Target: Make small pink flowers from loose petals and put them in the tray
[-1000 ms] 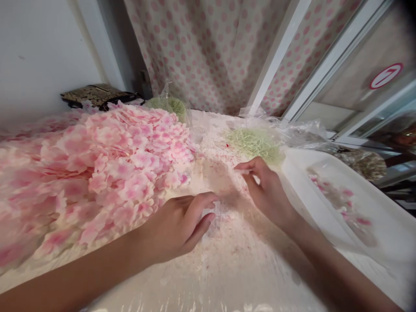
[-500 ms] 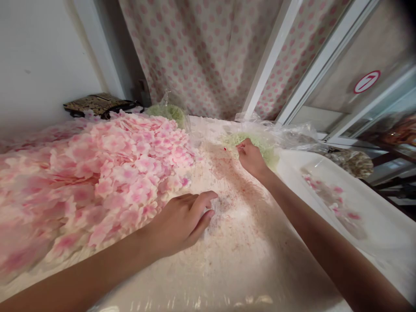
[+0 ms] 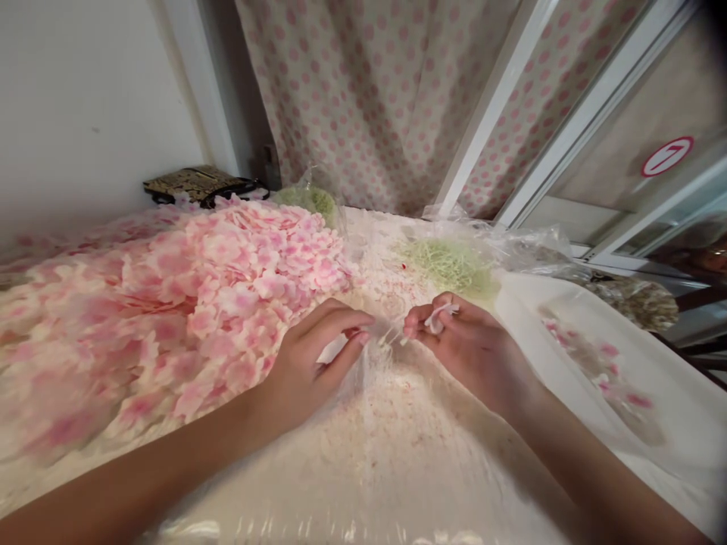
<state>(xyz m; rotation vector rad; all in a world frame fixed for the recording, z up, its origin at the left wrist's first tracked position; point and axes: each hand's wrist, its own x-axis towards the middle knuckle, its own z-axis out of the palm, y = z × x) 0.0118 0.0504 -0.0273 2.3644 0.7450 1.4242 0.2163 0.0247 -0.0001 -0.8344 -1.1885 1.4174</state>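
My left hand (image 3: 318, 359) is above the middle of the table, thumb and index finger curled almost together. What it pinches is too small and pale to make out. Facing it, my right hand (image 3: 477, 352) has its fingers closed around thin pale stems (image 3: 391, 334) whose ends point toward my left fingertips. A crumpled whitish petal (image 3: 441, 316) also shows between the right fingers. Just beyond that hand lies a heap of thin pale green strands (image 3: 451, 265). A large pile of pink artificial flower petals (image 3: 170, 303) reaches close to my left hand.
At the right stands a white tray (image 3: 675, 363) with some pink petals in it. Clear plastic bags (image 3: 528, 246) lie behind the green heap. A patterned bag (image 3: 196, 182) rests at the back left. A dotted curtain (image 3: 363, 98) hangs behind the table.
My right hand has come back from the green heap toward my left hand, now with pale stems in its fingers. My left hand has stayed near the same place, slightly raised.
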